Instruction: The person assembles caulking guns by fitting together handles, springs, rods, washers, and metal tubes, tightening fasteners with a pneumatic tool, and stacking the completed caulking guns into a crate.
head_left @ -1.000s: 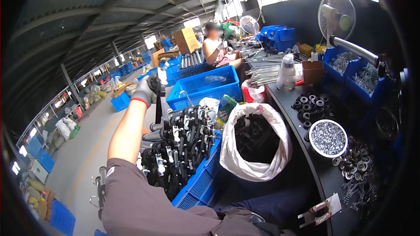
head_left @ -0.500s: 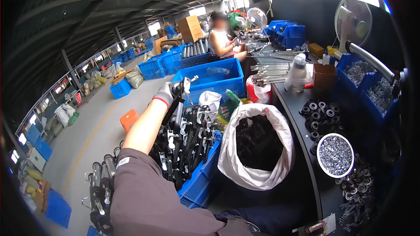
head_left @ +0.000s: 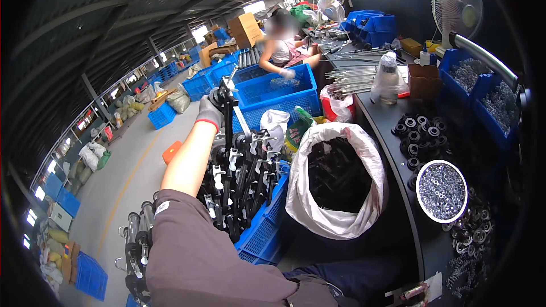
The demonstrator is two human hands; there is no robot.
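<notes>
My left hand (head_left: 209, 111), in a grey glove with a red cuff, is closed on the top of a long black metal part (head_left: 227, 115) with a silver fitting. It holds the part upright over a blue crate (head_left: 263, 228) packed with several similar black parts standing on end. My left arm reaches out from the lower left. My right hand is out of view.
A white sack (head_left: 336, 185) of black parts stands right of the crate. A dark workbench (head_left: 398, 136) carries black rings, a white bowl of small metal pieces (head_left: 441, 190), blue bins and a fan (head_left: 456, 7). Another person (head_left: 281, 51) works beyond a large blue crate (head_left: 277, 94).
My left hand swung in from the far left toward the crate, bringing the long black part upright above the stacked parts. The view tilted down and right.
</notes>
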